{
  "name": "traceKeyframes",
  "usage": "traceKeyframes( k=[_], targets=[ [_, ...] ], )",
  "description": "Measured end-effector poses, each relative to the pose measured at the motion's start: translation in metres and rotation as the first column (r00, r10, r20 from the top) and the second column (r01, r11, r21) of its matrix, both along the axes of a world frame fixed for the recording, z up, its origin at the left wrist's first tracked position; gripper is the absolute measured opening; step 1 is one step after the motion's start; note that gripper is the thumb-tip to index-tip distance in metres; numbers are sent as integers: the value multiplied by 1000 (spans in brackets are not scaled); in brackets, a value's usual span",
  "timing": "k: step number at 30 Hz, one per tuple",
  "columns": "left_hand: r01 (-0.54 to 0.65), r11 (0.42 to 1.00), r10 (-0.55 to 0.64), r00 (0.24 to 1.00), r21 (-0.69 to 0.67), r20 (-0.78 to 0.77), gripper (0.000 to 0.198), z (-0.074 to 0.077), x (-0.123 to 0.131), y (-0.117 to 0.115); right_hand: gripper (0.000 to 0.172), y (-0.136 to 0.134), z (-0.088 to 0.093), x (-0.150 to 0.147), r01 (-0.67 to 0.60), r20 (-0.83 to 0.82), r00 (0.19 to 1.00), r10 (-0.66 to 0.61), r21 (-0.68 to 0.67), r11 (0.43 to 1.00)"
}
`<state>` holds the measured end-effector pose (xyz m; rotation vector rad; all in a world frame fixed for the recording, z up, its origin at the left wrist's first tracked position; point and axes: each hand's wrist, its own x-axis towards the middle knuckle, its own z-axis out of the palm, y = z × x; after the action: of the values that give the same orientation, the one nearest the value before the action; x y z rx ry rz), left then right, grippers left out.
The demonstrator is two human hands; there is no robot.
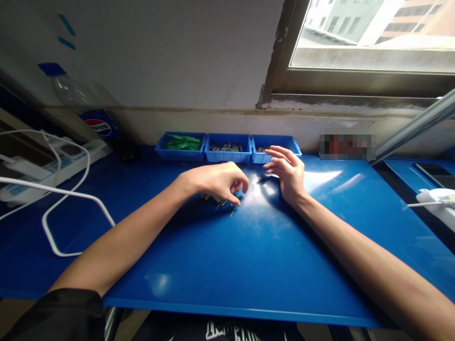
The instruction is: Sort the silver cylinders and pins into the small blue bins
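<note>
My left hand [222, 181] hovers over the blue table, its fingers curled with a gap between thumb and fingertips and nothing visible in it. Under and beside it lie several small metal parts [232, 211], partly hidden by the hand. My right hand [289, 174] is raised with fingers apart and holds nothing; its fingertips are in front of the right blue bin [291, 147], which has small dark metal pieces in it. The middle blue bin [228, 155] holds grey metal pieces, and the left blue bin [181, 154] holds green pieces.
A cola bottle [97, 124] stands at the back left by a power strip [53, 173] and a looped white cable [48, 227]. The blue table [227, 270] reaches the wall. At the right are a slanted metal bar [415, 124], a phone [435, 174] and a white plug.
</note>
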<state>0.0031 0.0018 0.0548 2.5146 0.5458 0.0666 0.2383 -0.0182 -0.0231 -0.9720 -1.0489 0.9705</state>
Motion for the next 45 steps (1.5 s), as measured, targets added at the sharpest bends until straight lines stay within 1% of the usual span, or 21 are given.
traceKeyframes(
  k=[3,7,14,16,18,21,23,24,27,29,31,33,38,41,43,45],
  targets=[
    [-5,1000,6,999,16,-53,26,-5,3,0,32,0,0,0,-7,5,1000,7,-6,1000],
    [-47,999,47,998,-17,-31,32,-10,3,3,26,0,1,-2,-20,-4,1000,20,-7,1000],
    [-111,994,111,992,-1,66,37,-18,5,6,22,0,3,-4,-40,3,999,40,-20,999],
    [-144,990,142,982,3,123,38,-17,6,6,22,0,2,-3,-43,17,999,43,-16,999],
    [-178,984,178,964,-16,199,36,-15,6,8,20,0,1,-3,-48,41,998,48,-15,999],
    [-243,964,266,910,-113,317,24,-11,5,11,16,-1,1,-3,-87,82,993,88,-6,996],
    [-296,934,353,854,-201,382,16,-9,5,12,16,-4,3,-4,-143,135,981,140,9,990],
    [-323,915,399,821,-244,410,15,-8,5,12,17,-6,4,-5,-180,167,970,175,14,984],
    [-374,858,508,719,-351,475,27,-7,4,14,22,-10,9,-7,-304,229,927,298,-8,953],
    [-383,833,548,675,-400,494,35,-9,3,15,27,-12,10,-8,-364,215,907,363,-37,931],
    [-383,823,562,659,-420,500,39,-11,3,16,31,-12,11,-9,-383,167,907,388,-58,922],
    [-380,823,562,655,-423,505,40,-14,3,18,31,-11,10,-10,-374,116,917,381,-73,924],
    [-377,823,562,645,-424,518,39,-21,6,18,32,-8,8,-11,-362,49,929,366,-82,929],
    [-364,832,549,653,-419,522,37,-25,9,17,32,-7,7,-12,-349,26,936,352,-84,933],
    [-368,842,535,667,-395,519,34,-26,10,16,28,-7,7,-12,-325,31,944,328,-75,943],
    [-408,857,516,688,-315,510,28,-24,9,16,25,-6,6,-12,-270,46,961,272,-49,962]
  ],
)
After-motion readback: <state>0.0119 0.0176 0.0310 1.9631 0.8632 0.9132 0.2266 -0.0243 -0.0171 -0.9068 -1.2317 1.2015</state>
